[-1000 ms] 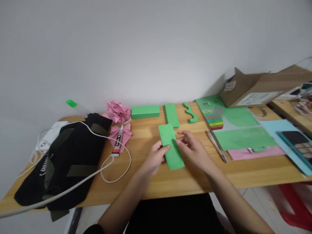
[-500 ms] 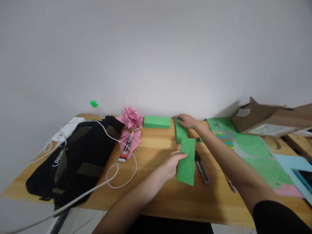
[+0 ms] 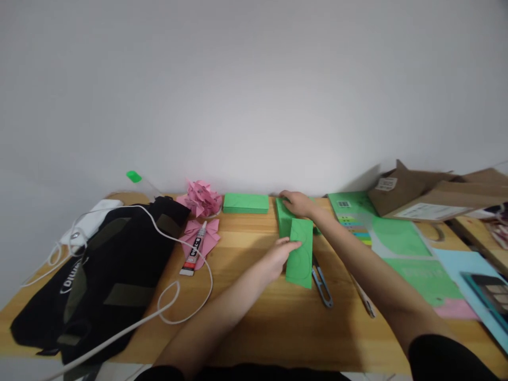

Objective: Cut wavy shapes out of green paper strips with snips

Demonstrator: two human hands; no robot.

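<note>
Above table [image 3: 246, 333], left hand [image 3: 277, 258] pinching green paper [image 3: 301, 264], right hand [image 3: 297, 204] touching stack [image 3: 282, 218]

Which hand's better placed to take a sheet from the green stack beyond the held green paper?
Probably the right hand: it is at the far end of the green stack, while the left hand holds the green paper.

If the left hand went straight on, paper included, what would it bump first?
Likely the right hand, around its wrist, which lies ahead of the left hand and its green paper strip. One view leaves depth unclear, so it might pass beneath.
</note>
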